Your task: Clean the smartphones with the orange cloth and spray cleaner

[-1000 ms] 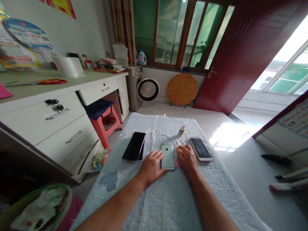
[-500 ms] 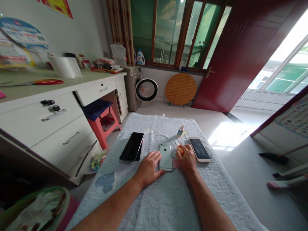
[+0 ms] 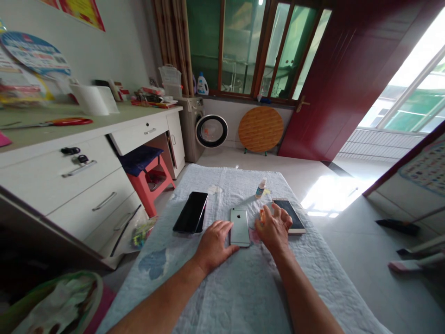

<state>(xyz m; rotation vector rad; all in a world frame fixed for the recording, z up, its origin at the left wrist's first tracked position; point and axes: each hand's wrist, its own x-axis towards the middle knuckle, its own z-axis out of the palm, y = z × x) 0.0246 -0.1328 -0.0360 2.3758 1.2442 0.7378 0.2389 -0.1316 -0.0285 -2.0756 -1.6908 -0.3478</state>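
Note:
A silver phone (image 3: 239, 229) lies back up on the cloth-covered table (image 3: 222, 287). My left hand (image 3: 215, 243) rests along its left edge, fingertips and thumb touching it, the fingers apart and nothing gripped. To the phone's right, my right hand (image 3: 274, 227) is raised slightly, its thumb and index finger at a small orange object (image 3: 262, 215), the other fingers lifted. Partly behind that hand lies a gold-edged phone (image 3: 294, 218), screen up. A small spray bottle (image 3: 260, 188) stands beyond the hands. On the left are a black phone (image 3: 192, 212) and something flat under it.
Left of the table stand a white desk (image 3: 83, 185), a red stool (image 3: 149, 178) with a dark blue cover and a bin (image 3: 99, 297). Farther back are a washing machine with its door (image 3: 212, 131) open, a round wooden board (image 3: 260, 129) and a red door (image 3: 333, 79).
The fingers of my right hand have opened out and reach farther right, over part of the gold-edged phone. The orange object shows more. My left hand stays at the silver phone.

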